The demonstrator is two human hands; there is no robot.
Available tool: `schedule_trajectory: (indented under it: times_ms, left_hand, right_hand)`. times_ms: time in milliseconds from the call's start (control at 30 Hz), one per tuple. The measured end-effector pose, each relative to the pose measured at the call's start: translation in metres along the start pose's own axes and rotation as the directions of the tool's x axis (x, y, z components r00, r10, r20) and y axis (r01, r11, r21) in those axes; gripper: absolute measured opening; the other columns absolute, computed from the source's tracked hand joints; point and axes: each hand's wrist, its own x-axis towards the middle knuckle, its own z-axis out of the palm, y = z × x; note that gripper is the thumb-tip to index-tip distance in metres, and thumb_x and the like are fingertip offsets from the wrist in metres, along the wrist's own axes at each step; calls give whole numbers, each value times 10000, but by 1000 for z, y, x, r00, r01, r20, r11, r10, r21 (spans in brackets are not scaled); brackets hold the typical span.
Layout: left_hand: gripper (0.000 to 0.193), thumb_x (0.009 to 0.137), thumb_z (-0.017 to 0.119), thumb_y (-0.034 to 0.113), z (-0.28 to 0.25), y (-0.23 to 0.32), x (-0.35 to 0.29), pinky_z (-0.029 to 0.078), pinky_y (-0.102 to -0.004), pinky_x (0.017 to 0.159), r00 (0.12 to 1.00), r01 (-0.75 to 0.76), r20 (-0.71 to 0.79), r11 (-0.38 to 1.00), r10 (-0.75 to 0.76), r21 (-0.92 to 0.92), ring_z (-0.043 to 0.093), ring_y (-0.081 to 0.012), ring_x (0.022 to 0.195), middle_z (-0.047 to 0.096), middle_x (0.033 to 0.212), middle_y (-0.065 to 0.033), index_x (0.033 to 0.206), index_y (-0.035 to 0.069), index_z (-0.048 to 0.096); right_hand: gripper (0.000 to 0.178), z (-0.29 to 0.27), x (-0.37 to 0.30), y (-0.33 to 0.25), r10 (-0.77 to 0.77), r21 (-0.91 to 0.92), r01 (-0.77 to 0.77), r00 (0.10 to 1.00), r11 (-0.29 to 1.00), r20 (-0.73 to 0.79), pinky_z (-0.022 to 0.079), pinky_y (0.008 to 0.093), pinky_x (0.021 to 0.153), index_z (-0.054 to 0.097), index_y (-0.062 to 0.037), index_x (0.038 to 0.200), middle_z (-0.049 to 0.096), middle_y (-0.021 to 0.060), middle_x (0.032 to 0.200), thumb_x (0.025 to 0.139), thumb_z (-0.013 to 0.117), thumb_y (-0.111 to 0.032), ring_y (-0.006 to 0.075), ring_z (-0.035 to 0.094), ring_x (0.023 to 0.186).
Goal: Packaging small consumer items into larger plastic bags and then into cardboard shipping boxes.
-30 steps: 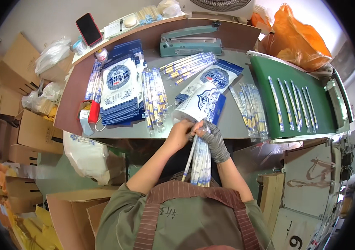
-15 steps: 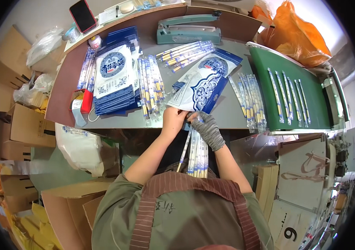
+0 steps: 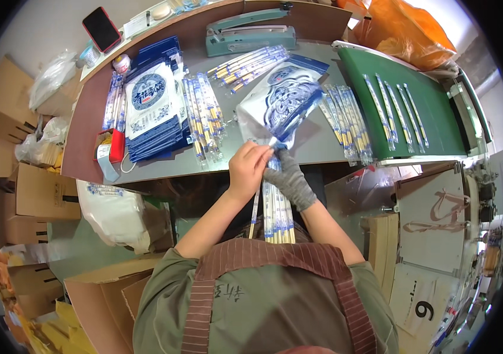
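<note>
My left hand (image 3: 248,171) is bare and pinches the near end of a blue-and-white printed plastic pouch (image 3: 284,97), which lies slanted over the table's front edge and looks crumpled there. Close beside it, my right hand (image 3: 287,178), in a grey fingerless glove, is closed around a bundle of wrapped chopsticks (image 3: 278,212). The bundle hangs down in front of my apron, with one chopstick pack (image 3: 254,213) apart at its left. The right fingertips are partly hidden behind the pouch's edge.
Left stand a stack of blue-and-white pouches (image 3: 148,106) and wrapped chopsticks (image 3: 201,118). A teal heat sealer (image 3: 251,40) is behind. Right, more chopsticks (image 3: 346,124) lie beside a green conveyor belt (image 3: 434,118) carrying several packs. Cardboard boxes (image 3: 45,192) stand left.
The pouch's near end has been bent and gathered up, its print now creased. My left hand has shifted up against the right one. The whole view has moved slightly.
</note>
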Motion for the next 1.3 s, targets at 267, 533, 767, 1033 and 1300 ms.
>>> schedule_trajectory:
  times_ms: [267, 533, 767, 1033, 1300]
  left_hand:
    - [385, 710, 703, 15, -64, 48, -56, 462, -370, 846, 891, -228, 399, 973, 219, -26, 543, -307, 1019, 555, 1075, -118, 1088, 45, 639]
    - [573, 803, 599, 16, -4, 6, -60, 505, -302, 702, 837, 496, 318, 863, -445, -99, 562, -234, 889, 477, 1190, -157, 1330, 34, 375]
    - [308, 815, 612, 59, -66, 51, -72, 496, -287, 639, 860, 57, 498, 991, -110, 119, 640, -198, 688, 639, 882, -158, 1116, 5, 580]
    - [273, 864, 540, 96, -99, 180, 169, 327, -145, 479, 883, 53, 467, 984, 35, -172, 480, -7, 562, 568, 693, 8, 1119, 23, 607]
    - [147, 826, 557, 68, -72, 164, 308, 428, -239, 480, 651, 37, 709, 944, -272, 328, 543, -106, 527, 620, 648, -49, 866, -4, 678]
  right_hand:
    - [557, -34, -122, 3, 440, 735, -650, 726, 191, 528, 457, 345, 921, 430, -25, 1238, 555, 142, 1181, 809, 728, -217, 190, 544, 1083]
    - [552, -25, -39, 1, 239, -215, -322, 910, 922, -339, 503, 396, 693, 407, -69, 1293, 633, 220, 871, 784, 617, -106, 329, 655, 826]
    - [376, -30, -118, -8, -118, -356, 54, 980, 933, -159, 528, 383, 707, 576, -115, 1175, 661, 161, 986, 801, 611, -116, 328, 666, 820]
    - [242, -123, -37, -259, -468, -415, 379, 873, 827, -134, 392, 173, 434, 685, -66, 1038, 604, -13, 678, 857, 643, -220, 16, 485, 509]
    - [322, -201, 115, -287, 28, -426, 20, 994, 904, 105, 491, 252, 476, 668, -120, 1116, 671, 40, 718, 796, 694, -141, 105, 577, 504]
